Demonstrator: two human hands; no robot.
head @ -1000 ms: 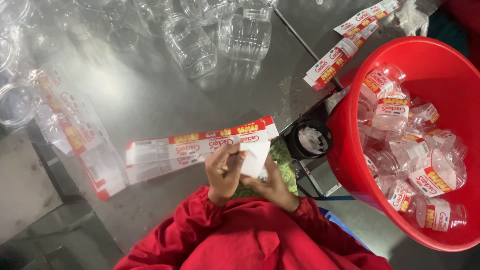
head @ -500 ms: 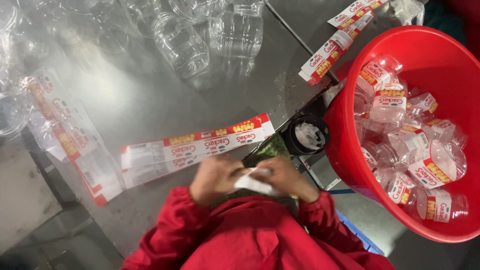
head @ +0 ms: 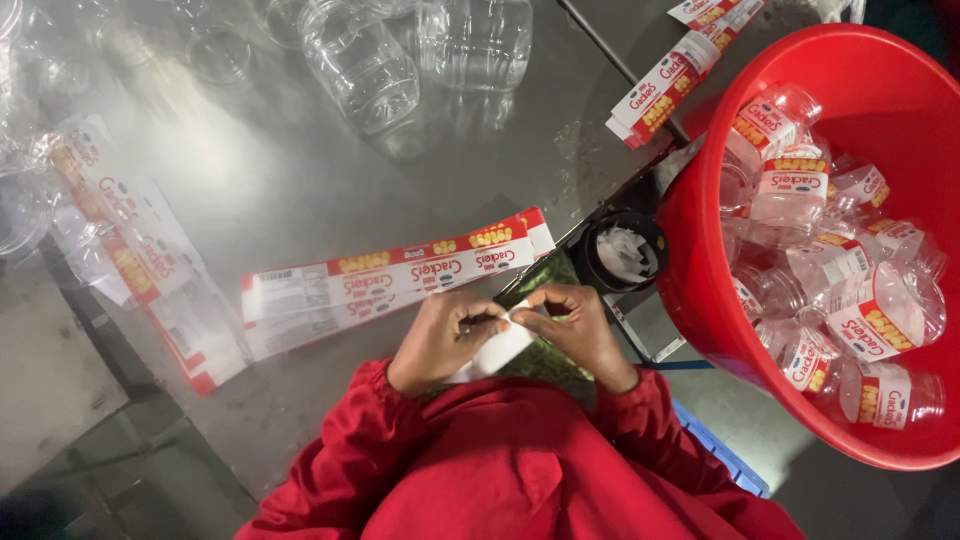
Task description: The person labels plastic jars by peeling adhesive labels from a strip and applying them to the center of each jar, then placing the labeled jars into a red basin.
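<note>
- The left hand (head: 440, 340) and the right hand (head: 575, 330) meet close to the red-sleeved chest, fingertips pinched together on a white label strip (head: 497, 350), apparently picking at its edge to peel or separate it.
- The strip hangs between the two hands, its lower end drooping toward the left wrist, clear of the bench (head: 300, 200).
- Just beyond the left hand, a stack of red-and-white labels (head: 390, 280) lies flat, probably kept within easy reach.
- Farther out, past both hands, clear empty jars (head: 360, 65) stand unlabelled.
- To the right of the right hand, a red tub (head: 700, 290) holds labelled jars (head: 880, 320), piled loosely.
- Between the right hand and the tub sits a small black pot (head: 623, 250) with white scraps inside, likely for waste backing.
</note>
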